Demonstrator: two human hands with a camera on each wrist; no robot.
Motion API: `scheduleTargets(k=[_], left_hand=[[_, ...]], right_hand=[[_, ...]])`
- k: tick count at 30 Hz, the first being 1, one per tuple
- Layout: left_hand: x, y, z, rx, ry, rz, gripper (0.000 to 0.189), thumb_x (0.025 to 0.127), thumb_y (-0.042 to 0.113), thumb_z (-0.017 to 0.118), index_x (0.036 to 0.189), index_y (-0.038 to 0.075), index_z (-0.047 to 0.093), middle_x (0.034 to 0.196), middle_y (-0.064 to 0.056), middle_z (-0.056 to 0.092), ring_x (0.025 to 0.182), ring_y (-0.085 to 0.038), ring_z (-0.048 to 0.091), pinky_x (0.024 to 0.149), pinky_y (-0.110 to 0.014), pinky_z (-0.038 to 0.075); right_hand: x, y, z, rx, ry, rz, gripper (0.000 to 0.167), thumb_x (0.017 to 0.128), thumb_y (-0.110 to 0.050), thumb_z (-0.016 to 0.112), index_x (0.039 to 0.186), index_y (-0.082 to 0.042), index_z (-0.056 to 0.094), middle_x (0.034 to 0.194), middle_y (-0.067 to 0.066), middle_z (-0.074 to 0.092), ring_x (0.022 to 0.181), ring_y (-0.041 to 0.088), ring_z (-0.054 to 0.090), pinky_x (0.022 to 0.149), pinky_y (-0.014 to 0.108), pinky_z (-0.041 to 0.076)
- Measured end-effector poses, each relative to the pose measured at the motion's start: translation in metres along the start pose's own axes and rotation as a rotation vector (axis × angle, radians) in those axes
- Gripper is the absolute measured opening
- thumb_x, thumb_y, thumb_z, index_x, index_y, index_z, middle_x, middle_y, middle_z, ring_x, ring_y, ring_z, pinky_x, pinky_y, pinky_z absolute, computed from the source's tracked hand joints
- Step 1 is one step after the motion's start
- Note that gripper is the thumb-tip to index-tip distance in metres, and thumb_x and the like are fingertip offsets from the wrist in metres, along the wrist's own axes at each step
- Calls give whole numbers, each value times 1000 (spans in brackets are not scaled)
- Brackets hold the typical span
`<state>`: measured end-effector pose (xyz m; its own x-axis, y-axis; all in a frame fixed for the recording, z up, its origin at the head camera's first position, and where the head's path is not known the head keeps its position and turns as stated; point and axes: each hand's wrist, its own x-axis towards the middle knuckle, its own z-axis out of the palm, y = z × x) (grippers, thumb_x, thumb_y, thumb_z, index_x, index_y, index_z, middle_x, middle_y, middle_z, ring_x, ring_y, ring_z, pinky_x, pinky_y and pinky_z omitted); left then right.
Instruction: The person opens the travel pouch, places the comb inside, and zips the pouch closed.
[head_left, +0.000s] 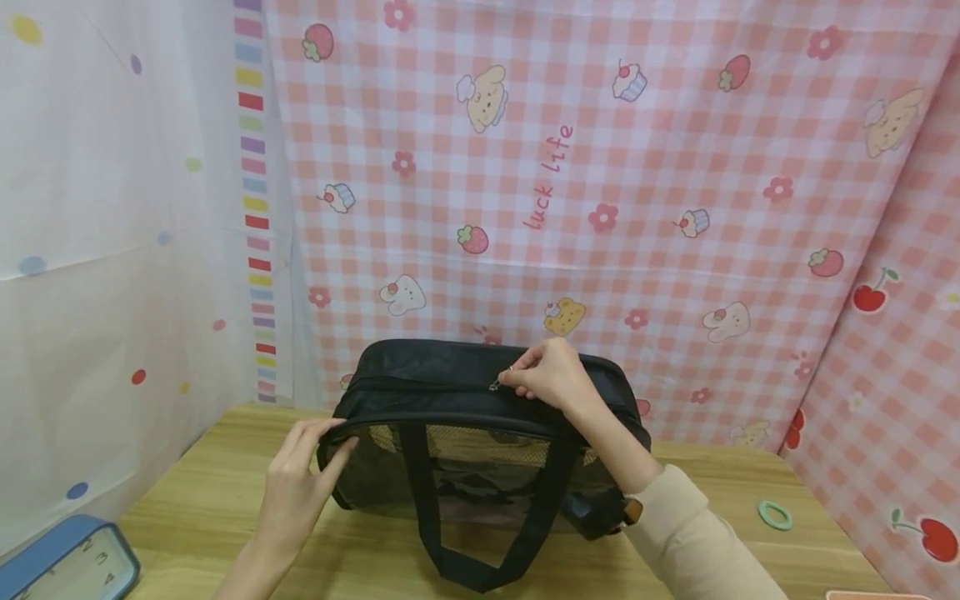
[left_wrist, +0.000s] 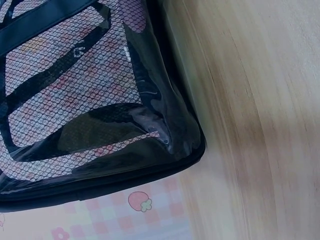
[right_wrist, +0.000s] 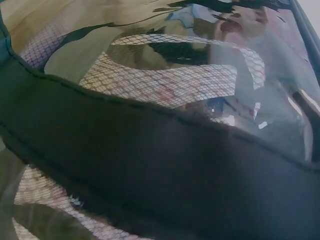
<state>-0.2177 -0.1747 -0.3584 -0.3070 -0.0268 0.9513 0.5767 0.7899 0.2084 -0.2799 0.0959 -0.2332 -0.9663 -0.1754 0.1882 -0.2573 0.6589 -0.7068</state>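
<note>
A black bag (head_left: 480,404) with a see-through front and mesh stands upright on the table. My right hand (head_left: 551,375) pinches the small metal zipper pull (head_left: 494,386) at the middle of the bag's top. At the bag's upper left corner, my left hand (head_left: 296,475) grips the edge, thumb on the near side. A black carrying strap (head_left: 487,575) hangs in a loop down the front. The left wrist view has the clear panel and mesh (left_wrist: 75,100) close up; in the right wrist view the strap (right_wrist: 150,160) crosses the clear front. Neither hand appears in the wrist views.
A blue-framed clock (head_left: 75,558) lies at the table's front left. On the right is a green ring (head_left: 775,515). A black buckle-like piece (head_left: 596,512) sits at the bag's lower right, by my sleeve. A pink checked cloth (head_left: 660,167) hangs behind the wooden table (head_left: 720,483).
</note>
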Motion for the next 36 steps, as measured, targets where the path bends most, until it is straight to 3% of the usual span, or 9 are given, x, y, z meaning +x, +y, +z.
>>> scheduleTargets(k=[23,36], left_hand=[[0,0,0,6,-14,-15,40,57,-11,80,93,-1,65,85,-9,60,76,-20,61,79,-4,43],[0,0,0,2,-12,-2,41,56,-11,80,93,-1,65,85,-9,60,76,-20,61,77,-8,46]], right_hand=[[-5,14,-15,7,1,30,16,79,-20,70,79,-4,73,72,7,70,57,8,61,58,23,53],[-6,16,-19,15,-5,66,19,79,-22,71,80,-3,72,74,7,70,59,8,62,59,23,54]])
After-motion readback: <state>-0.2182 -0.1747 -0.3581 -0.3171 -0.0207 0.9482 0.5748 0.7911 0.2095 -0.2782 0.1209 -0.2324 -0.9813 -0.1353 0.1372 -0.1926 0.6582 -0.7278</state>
